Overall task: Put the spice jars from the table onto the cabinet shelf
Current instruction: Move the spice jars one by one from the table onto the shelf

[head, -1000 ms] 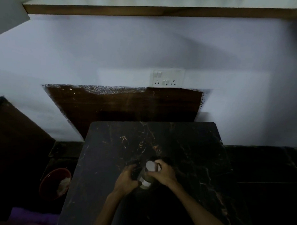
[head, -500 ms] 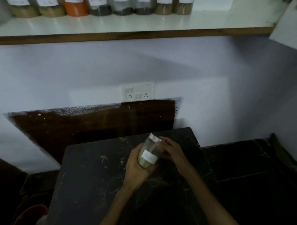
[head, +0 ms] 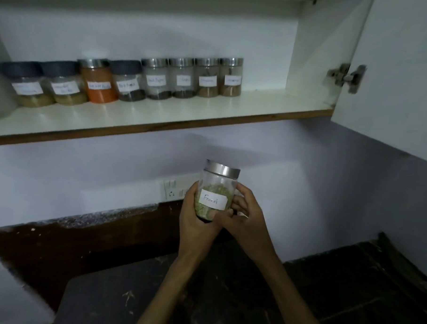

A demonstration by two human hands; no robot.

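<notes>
Both my hands, left (head: 197, 217) and right (head: 244, 218), have a closed grip around the fennel jar (head: 215, 191), upright with lid on top, well below the cabinet shelf (head: 160, 115), whose free space lies up and right beside the eight jars (head: 128, 81)

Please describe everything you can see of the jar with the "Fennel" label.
The Fennel jar is a clear, glass-looking cylinder with a shiny metal lid, about half full of greenish seeds. A white handwritten label faces the camera. It is nearly upright, tilted slightly, held in the air below the shelf between the left hand and right hand.
</notes>
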